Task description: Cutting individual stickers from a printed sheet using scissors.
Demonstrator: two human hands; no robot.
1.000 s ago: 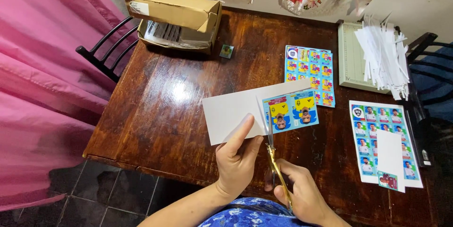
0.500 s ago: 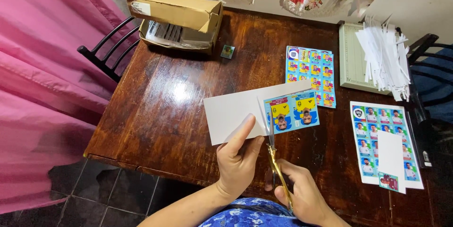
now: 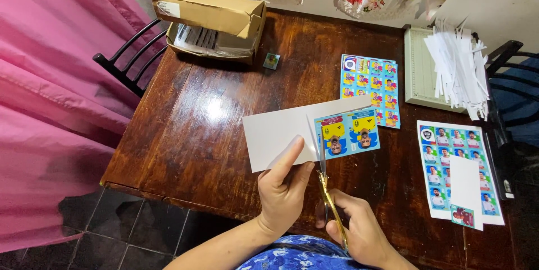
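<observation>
On the dark wooden table [image 3: 185,135] sit an open brown cardboard box [image 3: 210,20], a white paper-strip pile [image 3: 457,68] and two colourful sticker sheets [image 3: 370,87], beside a pink curtain [image 3: 50,96].

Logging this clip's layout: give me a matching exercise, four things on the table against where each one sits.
Things:
1. cardboard box
2. pile of white paper strips
3. scissors
4. white sheet with two stickers

Places:
A. in the right hand
B. far left corner of the table
C. pinched by the left hand
D. on the paper trimmer, far right

Pairs: 1-B, 2-D, 3-A, 4-C
</observation>
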